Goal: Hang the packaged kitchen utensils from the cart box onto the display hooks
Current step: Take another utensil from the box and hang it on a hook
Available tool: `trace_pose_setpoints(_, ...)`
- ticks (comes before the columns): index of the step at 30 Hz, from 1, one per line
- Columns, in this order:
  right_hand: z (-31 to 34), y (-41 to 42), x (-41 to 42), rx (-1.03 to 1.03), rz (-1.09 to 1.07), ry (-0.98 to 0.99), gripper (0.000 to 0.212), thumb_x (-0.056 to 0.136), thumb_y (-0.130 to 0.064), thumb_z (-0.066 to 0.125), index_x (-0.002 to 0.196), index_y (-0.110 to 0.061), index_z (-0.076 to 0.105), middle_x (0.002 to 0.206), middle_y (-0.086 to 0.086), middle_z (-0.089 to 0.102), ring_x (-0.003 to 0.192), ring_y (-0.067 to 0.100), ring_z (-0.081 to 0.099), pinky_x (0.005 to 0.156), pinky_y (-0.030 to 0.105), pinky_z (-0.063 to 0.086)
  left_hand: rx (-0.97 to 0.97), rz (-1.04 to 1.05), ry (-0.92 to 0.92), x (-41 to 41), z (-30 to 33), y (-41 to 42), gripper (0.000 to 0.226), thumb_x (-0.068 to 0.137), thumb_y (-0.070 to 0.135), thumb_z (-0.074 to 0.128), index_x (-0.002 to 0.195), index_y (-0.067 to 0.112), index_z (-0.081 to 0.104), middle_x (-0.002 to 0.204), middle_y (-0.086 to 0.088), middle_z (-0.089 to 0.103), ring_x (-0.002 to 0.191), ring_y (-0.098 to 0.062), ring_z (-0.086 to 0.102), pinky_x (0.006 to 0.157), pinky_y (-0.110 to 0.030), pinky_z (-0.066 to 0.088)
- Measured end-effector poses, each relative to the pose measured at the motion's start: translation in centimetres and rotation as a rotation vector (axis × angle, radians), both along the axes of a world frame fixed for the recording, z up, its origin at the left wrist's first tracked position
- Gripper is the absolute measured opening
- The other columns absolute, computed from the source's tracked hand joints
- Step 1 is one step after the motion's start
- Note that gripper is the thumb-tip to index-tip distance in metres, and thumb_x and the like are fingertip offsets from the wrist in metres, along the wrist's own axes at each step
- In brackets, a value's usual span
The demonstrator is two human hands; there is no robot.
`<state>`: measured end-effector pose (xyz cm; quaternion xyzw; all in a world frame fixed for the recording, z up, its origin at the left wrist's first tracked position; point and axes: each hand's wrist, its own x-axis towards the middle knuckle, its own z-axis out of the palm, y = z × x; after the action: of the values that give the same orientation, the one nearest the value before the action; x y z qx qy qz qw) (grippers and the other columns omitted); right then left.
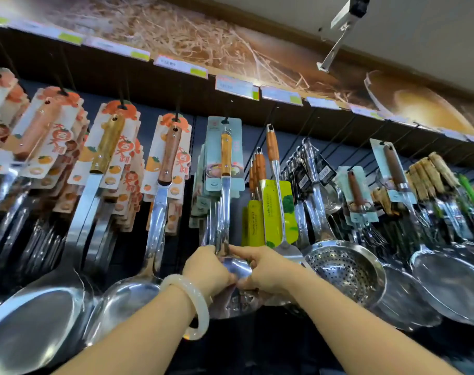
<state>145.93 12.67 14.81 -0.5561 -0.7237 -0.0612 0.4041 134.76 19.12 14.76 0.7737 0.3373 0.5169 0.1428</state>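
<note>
While both arms reach up, the left hand [207, 269] and right hand [265, 266] grasp the bowl of a steel ladle [225, 212], its teal card [224, 152] on a hook [225, 121] at twelve o'clock. It looks rigid, slick and bottom-heavy; holding the bowl seems steadiest.

The green-carded ladle [224, 169] hangs in a tight row. Just left of it the orange-carded ladle [164, 185] crowds in; just right of it hang the yellow-sleeved spatulas [273, 212], and further right the perforated strainer bowl [344, 269]. Below it both hands fill the gap, and dark open room lies beneath them.
</note>
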Motion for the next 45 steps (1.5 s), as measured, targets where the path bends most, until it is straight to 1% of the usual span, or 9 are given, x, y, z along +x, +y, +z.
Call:
trace_pose_setpoints(2,-0.1,-0.6,-0.6,0.027,-0.061,-0.05,0.062,0.085,-0.006,0.062,0.14,-0.026,0.042,0.135,-0.006,0.054,0.077,-0.004,0.058,0.072,0.011,0.045,0.02,0.075,0.074,-0.2,-0.3,-0.9,0.053,0.07,0.018,0.074,0.118,0.009,0.055,0.119,-0.017,0.06,0.112,-0.035,0.057,0.097,-0.044,0.048)
trace_pose_setpoints(5,-0.3,-1.8,-1.5,0.083,-0.244,-0.209,0.053,0.089,-0.012,0.056,0.14,-0.015,0.041,0.137,0.005,0.053,0.12,0.023,0.052,0.094,0.026,0.041,0.206,0.31,0.2,-0.7,-0.1,-2.9,0.063,0.08,0.029,0.065,0.134,0.02,0.035,0.139,-0.018,0.035,0.13,-0.038,0.033,0.105,-0.046,0.034)
trace_pose_setpoints(10,-0.4,-7.9,-0.5,0.239,-0.519,-0.346,0.055,0.09,-0.018,0.054,0.142,-0.017,0.036,0.133,0.017,0.043,0.123,0.031,0.043,0.1,0.033,0.036,0.633,0.295,0.289,1.6,0.1,-6.5,0.081,0.089,0.041,0.051,0.15,0.022,0.0,0.159,-0.011,-0.005,0.147,-0.028,-0.007,0.119,-0.047,0.002)
trace_pose_setpoints(13,-2.7,-13.4,2.7,0.243,-0.764,-0.346,0.059,0.087,-0.027,0.06,0.139,-0.013,0.038,0.134,0.02,0.044,0.125,0.033,0.043,0.101,0.034,0.035,0.703,0.139,0.291,5.5,-1.5,-10.1,0.081,0.089,0.047,0.05,0.15,0.018,0.005,0.159,-0.014,0.0,0.147,-0.03,-0.003,0.12,-0.048,0.005)
trace_pose_setpoints(17,-8.4,-21.6,7.3,0.136,-1.022,-0.267,0.06,0.083,-0.031,0.065,0.136,-0.011,0.043,0.133,0.014,0.052,0.122,0.027,0.049,0.103,0.034,0.039,0.783,-0.278,0.308,11.9,-6.9,-15.6,0.062,0.087,0.048,0.052,0.135,0.01,0.042,0.128,-0.016,0.048,0.12,-0.027,0.044,0.098,-0.04,0.037)
trace_pose_setpoints(20,-14.2,-27.7,10.4,0.028,-1.122,-0.1,0.061,0.074,-0.041,0.07,0.125,-0.012,0.052,0.118,0.009,0.06,0.108,0.024,0.058,0.099,0.039,0.046,0.803,-0.528,0.419,17.1,-13.5,-20.4,0.059,0.086,0.044,0.053,0.131,0.007,0.044,0.131,-0.02,0.049,0.121,-0.034,0.046,0.101,-0.044,0.037)
trace_pose_setpoints(24,-24.2,-34.9,14.7,-0.219,-1.33,0.137,0.053,0.085,-0.022,0.065,0.131,-0.005,0.048,0.131,0.018,0.052,0.119,0.033,0.051,0.098,0.038,0.041,0.631,-0.782,0.699,23.3,-26.4,-26.2,0.067,0.087,0.042,0.055,0.141,0.009,0.032,0.146,-0.019,0.031,0.137,-0.032,0.027,0.113,-0.041,0.025)
trace_pose_setpoints(34,-55.3,-41.8,21.1,-0.964,-1.372,0.774,0.049,0.093,-0.028,0.052,0.132,0.001,0.045,0.137,0.018,0.05,0.126,0.032,0.047,0.102,0.035,0.041,0.106,-1.122,1.327,27.5,-57.4,-35.7,0.069,0.088,0.037,0.058,0.146,0.022,0.025,0.153,-0.012,0.019,0.142,-0.031,0.017,0.114,-0.041,0.023)
trace_pose_setpoints(45,-77.0,-44.7,23.7,-0.714,-1.649,1.666,0.055,0.083,-0.023,0.065,0.13,-0.001,0.045,0.128,0.017,0.054,0.115,0.033,0.057,0.084,0.032,0.047,-0.269,-1.235,1.527,31.5,-73.9,-40.1,0.062,0.081,0.037,0.058,0.138,0.023,0.036,0.149,-0.01,0.031,0.14,-0.033,0.024,0.114,-0.047,0.026)
